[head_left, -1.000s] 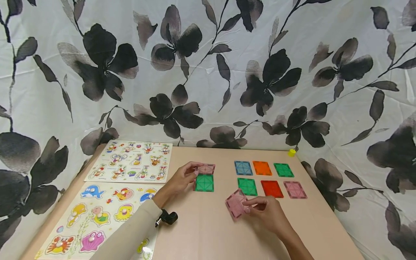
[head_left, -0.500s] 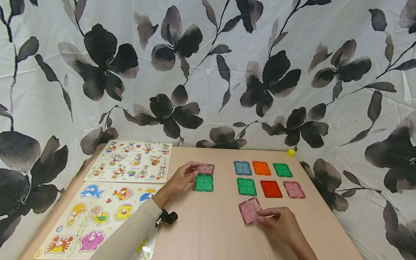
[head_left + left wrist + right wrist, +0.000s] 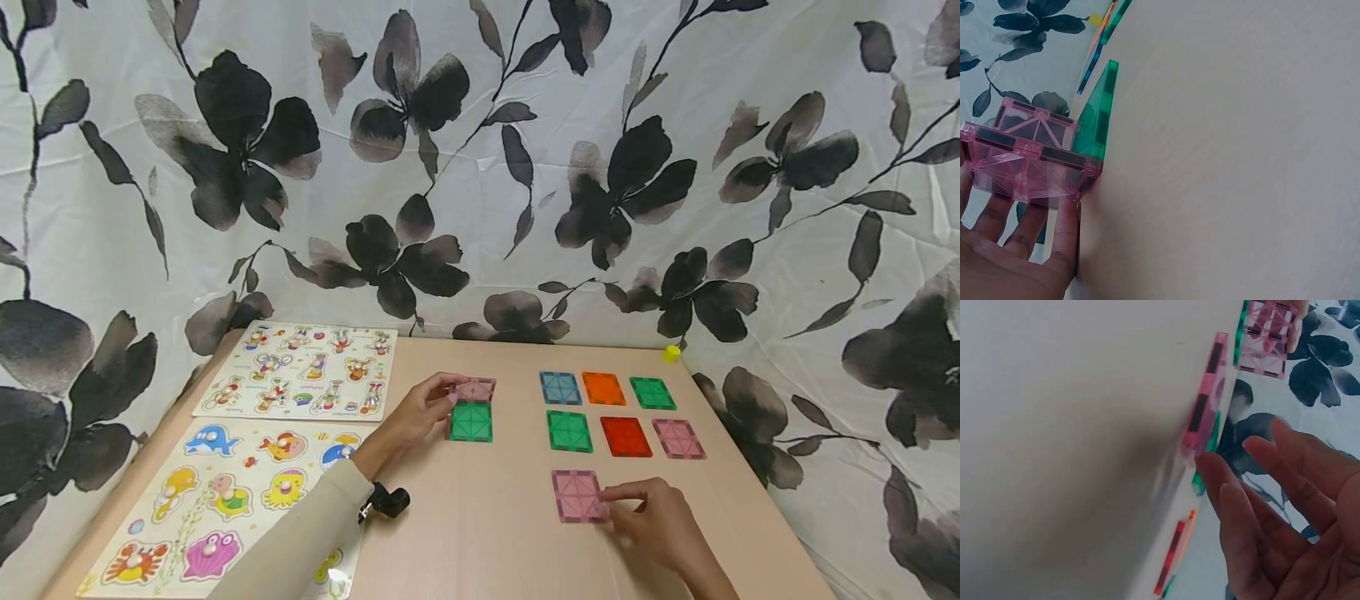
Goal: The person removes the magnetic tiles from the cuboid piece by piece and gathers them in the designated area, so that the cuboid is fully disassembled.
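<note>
My left hand grips the left side of pink see-through magnetic tiles, which stand upright at the back of a flat green tile. In the left wrist view, its fingers reach behind and under the pink pieces; the thumb is mostly hidden. Nearer the front, another pink magnetic tile lies squarely on the table. The right hand is at this tile's right edge. In the right wrist view one fingertip touches the tile's end, while the other fingers are loosely extended and apart from it.
Two rows of flat tiles lie at the right, among them a blue tile, an orange tile and a red tile. Two picture puzzle boards cover the left side. A small yellow piece sits at the back right corner.
My right hand has carried its pink tile rightward and turned it from tilted to square, laying it down below the rows; its grip has loosened. The left hand has stayed in place.
</note>
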`<state>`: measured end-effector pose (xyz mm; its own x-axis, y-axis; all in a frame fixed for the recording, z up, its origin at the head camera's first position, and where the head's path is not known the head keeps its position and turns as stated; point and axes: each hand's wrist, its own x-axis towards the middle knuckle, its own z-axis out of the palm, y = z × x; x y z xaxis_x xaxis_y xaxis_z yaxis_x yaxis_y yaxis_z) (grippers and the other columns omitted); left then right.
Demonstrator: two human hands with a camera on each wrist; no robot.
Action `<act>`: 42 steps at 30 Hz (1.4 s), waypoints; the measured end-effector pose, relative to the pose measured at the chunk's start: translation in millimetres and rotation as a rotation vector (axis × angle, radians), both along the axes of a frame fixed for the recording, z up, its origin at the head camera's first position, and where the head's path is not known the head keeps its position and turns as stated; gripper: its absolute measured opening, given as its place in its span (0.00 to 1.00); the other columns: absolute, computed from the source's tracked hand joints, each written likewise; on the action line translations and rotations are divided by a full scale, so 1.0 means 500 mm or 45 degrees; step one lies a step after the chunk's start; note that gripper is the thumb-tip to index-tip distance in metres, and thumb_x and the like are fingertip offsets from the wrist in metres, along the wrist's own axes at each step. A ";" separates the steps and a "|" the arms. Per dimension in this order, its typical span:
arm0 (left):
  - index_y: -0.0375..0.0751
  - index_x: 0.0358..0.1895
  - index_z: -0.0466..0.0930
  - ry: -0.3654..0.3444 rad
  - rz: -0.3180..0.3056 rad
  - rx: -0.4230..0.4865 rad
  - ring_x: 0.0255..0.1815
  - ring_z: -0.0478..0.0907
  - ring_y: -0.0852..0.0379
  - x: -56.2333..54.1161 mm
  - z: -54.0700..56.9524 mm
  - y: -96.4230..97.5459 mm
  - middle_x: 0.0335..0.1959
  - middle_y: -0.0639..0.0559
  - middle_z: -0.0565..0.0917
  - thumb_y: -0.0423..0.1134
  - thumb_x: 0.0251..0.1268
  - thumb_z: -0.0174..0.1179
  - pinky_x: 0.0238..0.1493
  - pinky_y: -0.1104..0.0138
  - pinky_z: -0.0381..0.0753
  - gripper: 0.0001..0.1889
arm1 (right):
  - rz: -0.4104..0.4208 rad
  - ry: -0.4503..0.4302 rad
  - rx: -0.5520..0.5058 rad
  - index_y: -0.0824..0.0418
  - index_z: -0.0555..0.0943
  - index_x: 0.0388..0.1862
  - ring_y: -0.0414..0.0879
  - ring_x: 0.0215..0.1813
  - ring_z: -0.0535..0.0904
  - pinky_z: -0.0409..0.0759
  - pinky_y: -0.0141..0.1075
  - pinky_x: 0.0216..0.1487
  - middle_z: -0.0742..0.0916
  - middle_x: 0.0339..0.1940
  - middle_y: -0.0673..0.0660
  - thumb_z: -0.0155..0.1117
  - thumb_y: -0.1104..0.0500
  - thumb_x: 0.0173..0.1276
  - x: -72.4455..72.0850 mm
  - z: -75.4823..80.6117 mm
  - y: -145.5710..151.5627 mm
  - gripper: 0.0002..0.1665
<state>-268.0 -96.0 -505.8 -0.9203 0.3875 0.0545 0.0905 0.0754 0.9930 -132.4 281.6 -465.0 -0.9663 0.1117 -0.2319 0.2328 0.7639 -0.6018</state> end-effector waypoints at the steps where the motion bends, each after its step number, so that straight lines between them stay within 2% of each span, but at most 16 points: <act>1: 0.43 0.75 0.72 0.005 0.003 -0.004 0.79 0.69 0.36 0.000 0.001 0.000 0.75 0.37 0.74 0.37 0.87 0.50 0.67 0.59 0.78 0.20 | 0.017 0.030 0.007 0.50 0.96 0.42 0.46 0.26 0.75 0.72 0.34 0.23 0.94 0.43 0.52 0.78 0.62 0.65 -0.004 0.004 -0.004 0.10; 5: 0.44 0.74 0.72 0.009 0.016 -0.017 0.79 0.69 0.36 -0.001 0.002 0.000 0.75 0.37 0.75 0.38 0.87 0.51 0.68 0.57 0.78 0.20 | 0.082 0.119 -0.032 0.49 0.95 0.44 0.45 0.29 0.79 0.77 0.34 0.25 0.94 0.50 0.53 0.79 0.63 0.65 -0.026 0.016 -0.030 0.12; 10: 0.42 0.74 0.73 0.022 0.019 -0.024 0.78 0.70 0.35 0.000 0.000 0.002 0.73 0.36 0.75 0.36 0.87 0.51 0.66 0.58 0.80 0.19 | 0.198 0.212 -0.110 0.49 0.95 0.46 0.42 0.39 0.86 0.88 0.33 0.35 0.94 0.49 0.50 0.79 0.62 0.65 -0.060 0.029 -0.076 0.13; 12: 0.41 0.74 0.73 0.030 0.019 -0.023 0.77 0.70 0.35 0.000 0.001 0.003 0.73 0.36 0.75 0.35 0.86 0.50 0.65 0.60 0.81 0.19 | 0.250 0.258 -0.127 0.48 0.95 0.46 0.42 0.40 0.88 0.89 0.33 0.38 0.94 0.49 0.49 0.80 0.61 0.65 -0.077 0.033 -0.096 0.12; 17: 0.40 0.73 0.73 0.033 0.025 -0.019 0.76 0.71 0.36 0.001 -0.001 0.004 0.73 0.37 0.75 0.34 0.86 0.50 0.62 0.62 0.81 0.19 | 0.382 0.387 -0.154 0.46 0.94 0.48 0.42 0.43 0.90 0.89 0.31 0.38 0.93 0.55 0.51 0.80 0.61 0.65 -0.119 0.037 -0.144 0.14; 24: 0.43 0.73 0.74 0.032 0.026 -0.032 0.78 0.70 0.37 0.002 0.000 0.003 0.74 0.40 0.75 0.35 0.86 0.50 0.67 0.58 0.79 0.19 | 0.454 0.509 -0.117 0.48 0.93 0.52 0.50 0.58 0.88 0.91 0.40 0.50 0.90 0.63 0.50 0.81 0.60 0.65 -0.181 0.045 -0.219 0.17; 28: 0.42 0.73 0.74 0.040 0.011 -0.024 0.78 0.70 0.35 0.003 0.000 0.004 0.74 0.39 0.75 0.34 0.86 0.50 0.67 0.56 0.80 0.19 | 0.494 0.561 -0.089 0.53 0.93 0.53 0.56 0.66 0.84 0.91 0.47 0.52 0.88 0.66 0.54 0.80 0.63 0.65 -0.219 0.042 -0.253 0.17; 30: 0.41 0.72 0.74 0.055 0.002 -0.025 0.78 0.70 0.35 0.002 0.001 0.005 0.74 0.38 0.75 0.34 0.86 0.50 0.66 0.55 0.81 0.18 | 0.510 0.588 -0.079 0.55 0.94 0.50 0.58 0.67 0.84 0.91 0.49 0.52 0.88 0.66 0.56 0.79 0.65 0.65 -0.236 0.037 -0.264 0.15; 34: 0.39 0.71 0.74 0.095 -0.009 -0.041 0.76 0.71 0.34 0.000 -0.001 0.003 0.74 0.37 0.75 0.33 0.86 0.50 0.65 0.57 0.82 0.17 | 0.541 0.638 -0.062 0.57 0.94 0.42 0.58 0.62 0.86 0.92 0.48 0.49 0.91 0.60 0.57 0.79 0.68 0.64 -0.264 0.026 -0.284 0.10; 37: 0.36 0.70 0.74 0.120 -0.020 -0.040 0.75 0.72 0.33 -0.002 -0.004 0.001 0.74 0.36 0.75 0.31 0.86 0.49 0.63 0.61 0.82 0.17 | 0.560 0.639 -0.005 0.56 0.95 0.40 0.56 0.59 0.87 0.92 0.44 0.49 0.92 0.57 0.56 0.77 0.68 0.65 -0.283 0.021 -0.298 0.09; 42: 0.34 0.70 0.73 0.151 -0.052 -0.007 0.74 0.72 0.33 -0.006 -0.007 -0.001 0.75 0.35 0.74 0.30 0.85 0.48 0.64 0.60 0.83 0.17 | 0.588 0.580 0.065 0.53 0.95 0.40 0.52 0.56 0.88 0.90 0.45 0.53 0.93 0.51 0.53 0.76 0.66 0.68 -0.306 0.019 -0.312 0.09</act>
<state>-270.8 -96.3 -509.2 -0.8908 0.4252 0.1603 0.2108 0.0742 0.9747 -285.2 125.4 -455.6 -0.9179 -0.3384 0.2071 -0.3962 0.7547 -0.5230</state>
